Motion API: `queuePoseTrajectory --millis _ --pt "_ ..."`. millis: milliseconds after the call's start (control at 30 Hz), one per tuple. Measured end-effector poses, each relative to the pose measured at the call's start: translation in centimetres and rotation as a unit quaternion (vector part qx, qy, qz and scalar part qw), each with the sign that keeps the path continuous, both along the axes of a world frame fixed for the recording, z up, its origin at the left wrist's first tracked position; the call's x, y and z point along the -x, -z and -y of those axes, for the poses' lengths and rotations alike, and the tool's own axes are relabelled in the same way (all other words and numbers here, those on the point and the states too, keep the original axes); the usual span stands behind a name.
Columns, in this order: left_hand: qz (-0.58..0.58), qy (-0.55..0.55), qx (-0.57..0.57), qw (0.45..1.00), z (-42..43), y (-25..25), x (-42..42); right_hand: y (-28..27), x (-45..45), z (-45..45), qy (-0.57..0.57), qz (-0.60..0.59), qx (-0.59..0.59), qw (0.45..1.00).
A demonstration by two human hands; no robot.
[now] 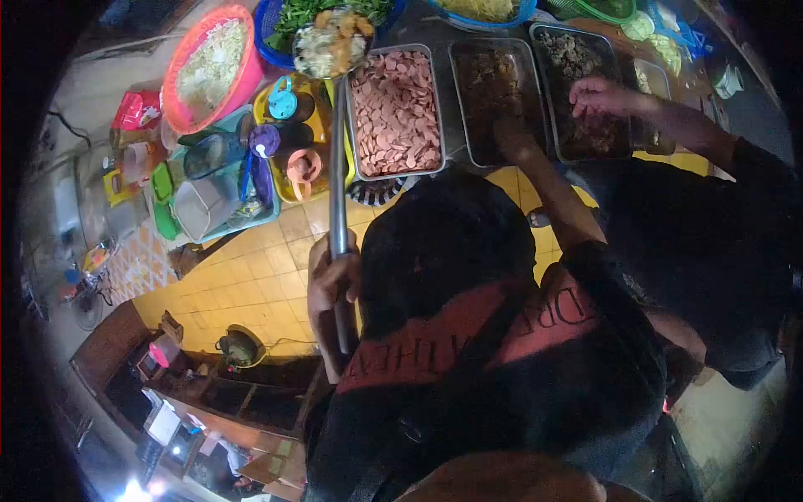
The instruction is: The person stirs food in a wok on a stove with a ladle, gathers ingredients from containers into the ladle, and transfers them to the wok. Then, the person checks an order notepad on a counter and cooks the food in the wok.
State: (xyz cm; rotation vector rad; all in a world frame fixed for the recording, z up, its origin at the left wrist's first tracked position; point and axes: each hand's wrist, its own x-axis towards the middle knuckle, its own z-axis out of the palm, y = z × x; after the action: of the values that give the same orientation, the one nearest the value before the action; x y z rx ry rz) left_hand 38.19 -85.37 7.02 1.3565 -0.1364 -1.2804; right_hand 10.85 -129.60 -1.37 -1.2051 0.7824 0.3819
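Observation:
My left hand (332, 280) is closed around the handle of a long metal ladle (338, 176) held up in front of me. The ladle's wide head carries whitish and orange-brown food (336, 42). My right hand (512, 138) reaches down into a metal tray (458, 92) of dark brown food (495, 79); its fingers are in shadow and hard to make out. Between the ladle and that tray lies another metal tray (442, 142) full of sliced pink sausage (395, 113).
A co-worker's hand (598, 96) is over a tray of dark meat pieces (569, 54) at right. To the left are a pink basin (258, 71) of chopped pale vegetables, a blue basket (266, 33) with greens, and several lidded containers. Yellow floor tiles (251, 280) show below.

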Motion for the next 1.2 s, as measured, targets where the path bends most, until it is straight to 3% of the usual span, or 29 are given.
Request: queuePoseTrajectory --millis 33,67,133,267,333,400,467,533,767,833,867,933,967,1033,1100,1200 --pt "0.000 -0.012 0.015 1.000 -0.2 -0.1 -0.4 -3.5 0.6 2.1 -0.077 -0.076 0.060 0.992" --pt "-0.008 0.006 0.006 1.000 0.0 -1.4 -0.8 4.1 -1.1 -2.3 -0.148 -0.030 0.232 0.961" --pt "-0.008 -0.018 0.027 0.999 -0.8 -1.0 -1.4 19.0 -4.5 -11.0 -0.247 -0.045 0.616 0.746" --pt "0.012 -0.064 0.042 0.997 -1.6 -2.0 -2.1 14.8 -2.7 -11.9 -0.140 0.035 0.575 0.805" --pt "0.026 -0.081 0.053 0.995 -2.3 -1.5 -2.8 11.4 -4.9 -13.2 -0.113 -0.099 0.554 0.818" --pt "0.016 -0.084 0.080 0.993 -2.5 -1.7 -3.4 9.6 -5.5 -14.2 -0.089 -0.080 0.583 0.804" --pt "-0.040 -0.067 0.172 0.982 -2.9 -1.5 -4.2 10.2 -5.3 -14.3 -0.065 -0.062 0.610 0.787" --pt "-0.041 -0.077 0.174 0.981 -3.3 -1.3 -4.7 11.8 -5.4 -14.3 -0.088 -0.057 0.660 0.744" --pt "-0.056 -0.109 0.223 0.967 -4.7 -0.3 -6.4 11.6 -4.0 -14.1 -0.032 -0.135 0.612 0.778" --pt "-0.069 -0.104 0.243 0.962 -4.4 -0.3 -6.6 15.5 -3.2 -14.0 -0.072 -0.103 0.778 0.615" --pt "-0.058 -0.117 0.235 0.963 -4.1 -0.6 -6.5 16.9 -3.1 -13.9 -0.070 -0.103 0.778 0.615" --pt "-0.046 -0.132 0.227 0.964 -3.6 -1.1 -6.2 19.0 -3.1 -13.6 -0.060 -0.087 0.887 0.449" --pt "-0.049 -0.180 0.209 0.960 -3.3 -1.2 -6.1 17.4 -3.7 -13.5 -0.059 -0.084 0.888 0.448" --pt "-0.049 -0.230 0.192 0.953 -3.8 -0.9 -6.5 14.5 -5.0 -12.9 -0.084 -0.165 0.634 0.751" --pt "-0.086 -0.114 0.261 0.955 -5.0 0.7 -7.7 16.7 -5.2 -13.0 -0.094 -0.185 0.657 0.725" --pt "-0.076 -0.140 0.226 0.961 -3.7 -0.7 -6.6 15.7 -5.2 -13.3 -0.078 -0.157 0.657 0.733"
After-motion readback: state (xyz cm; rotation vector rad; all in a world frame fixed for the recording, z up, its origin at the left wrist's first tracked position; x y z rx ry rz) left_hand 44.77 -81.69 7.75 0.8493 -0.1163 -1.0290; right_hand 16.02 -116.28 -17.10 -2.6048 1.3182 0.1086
